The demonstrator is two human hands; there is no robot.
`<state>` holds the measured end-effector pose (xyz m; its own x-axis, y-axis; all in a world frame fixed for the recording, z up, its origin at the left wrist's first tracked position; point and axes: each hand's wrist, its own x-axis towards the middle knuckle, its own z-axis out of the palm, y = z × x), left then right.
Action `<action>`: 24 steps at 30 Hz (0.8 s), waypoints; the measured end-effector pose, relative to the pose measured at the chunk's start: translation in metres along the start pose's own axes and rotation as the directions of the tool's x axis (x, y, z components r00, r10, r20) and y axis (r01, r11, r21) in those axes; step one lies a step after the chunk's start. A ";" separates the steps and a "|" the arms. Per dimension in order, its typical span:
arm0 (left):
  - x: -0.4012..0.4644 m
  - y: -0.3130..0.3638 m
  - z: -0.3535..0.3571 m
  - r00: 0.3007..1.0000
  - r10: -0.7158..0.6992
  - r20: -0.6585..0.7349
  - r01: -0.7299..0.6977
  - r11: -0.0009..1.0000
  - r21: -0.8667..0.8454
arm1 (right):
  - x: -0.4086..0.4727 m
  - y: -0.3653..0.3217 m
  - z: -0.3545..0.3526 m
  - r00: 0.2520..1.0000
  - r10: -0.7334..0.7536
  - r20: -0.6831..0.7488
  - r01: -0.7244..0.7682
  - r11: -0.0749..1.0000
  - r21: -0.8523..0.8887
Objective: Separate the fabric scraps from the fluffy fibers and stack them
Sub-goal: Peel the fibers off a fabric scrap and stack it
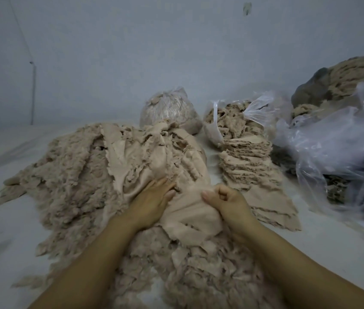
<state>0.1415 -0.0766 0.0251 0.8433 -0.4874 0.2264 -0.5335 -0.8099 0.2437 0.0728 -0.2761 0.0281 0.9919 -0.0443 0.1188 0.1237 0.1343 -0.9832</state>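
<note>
beige fabric scraps (pixel 154 157) tangled in fluffy fibers (pixel 69 175) | stack (pixel 248 161) just right

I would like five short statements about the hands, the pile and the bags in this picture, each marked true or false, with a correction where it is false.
1. The left hand lies with straight fingers on the beige fabric. True.
2. The right hand is flat and open. False: its fingers are curled and pinch the fabric.
3. A stack of fabric scraps lies right of the mixed pile. True.
4. The stack of scraps sits inside a plastic bag. False: it lies on the white surface, in front of an open bag of scraps.
5. A closed clear bag stands behind the mixed pile. True.
</note>
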 end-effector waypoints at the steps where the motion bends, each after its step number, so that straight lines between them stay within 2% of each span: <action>1: 0.001 0.002 0.001 1.000 0.003 -0.016 -0.003 1.000 -0.018 | -0.002 0.000 -0.004 1.000 -0.003 -0.029 0.006 0.997 0.072; 6: 0.000 0.002 0.005 0.995 0.072 -0.072 -0.074 0.997 -0.016 | -0.006 -0.006 -0.017 0.983 -0.049 -0.177 0.075 0.987 0.145; 10: -0.003 -0.003 0.011 0.994 0.097 -0.051 -0.093 0.993 0.075 | -0.009 -0.009 -0.021 0.973 -0.041 -0.229 0.091 0.973 0.211; 12: -0.006 -0.008 0.013 0.994 0.111 -0.017 -0.107 0.984 0.144 | -0.008 -0.015 -0.028 0.950 -0.023 -0.313 0.131 0.935 0.330; 14: -0.009 -0.009 0.013 0.995 0.091 0.027 -0.095 0.979 0.183 | -0.008 -0.023 -0.039 0.929 -0.018 -0.371 0.167 0.912 0.374; 15: -0.010 -0.006 0.012 0.997 0.075 0.014 -0.076 0.990 0.123 | -0.009 -0.027 -0.042 0.932 -0.014 -0.363 0.155 0.919 0.363; 17: -0.008 0.011 0.006 0.990 0.032 -0.135 -0.047 0.993 -0.109 | -0.011 -0.028 -0.041 0.956 0.025 -0.292 0.081 0.936 0.344; 18: -0.007 0.025 0.003 0.976 -0.029 -0.217 -0.030 0.964 -0.265 | -0.012 -0.027 -0.038 0.967 0.056 -0.250 0.035 0.937 0.347; 19: -0.007 0.041 -0.002 0.965 -0.111 -0.236 -0.008 0.892 -0.452 | -0.013 -0.025 -0.034 0.974 0.087 -0.210 -0.005 0.933 0.359; 21: -0.010 0.073 -0.012 0.981 -0.182 -0.065 0.066 0.632 -0.772 | -0.013 -0.025 -0.026 0.985 0.124 -0.122 -0.062 0.905 0.420; 22: -0.010 0.083 -0.014 0.986 -0.164 0.023 0.110 0.543 -0.833 | -0.013 -0.025 -0.024 0.988 0.130 -0.077 -0.083 0.892 0.444; 24: -0.009 0.093 -0.011 0.982 -0.150 0.112 0.170 0.462 -0.870 | -0.014 -0.025 -0.023 0.989 0.146 -0.007 -0.132 0.911 0.390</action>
<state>0.0835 -0.1443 0.0562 0.9158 -0.3935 0.0801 -0.1595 -0.1734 0.9719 0.0553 -0.3017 0.0481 0.9991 -0.0313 -0.0274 -0.0074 0.5142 -0.8576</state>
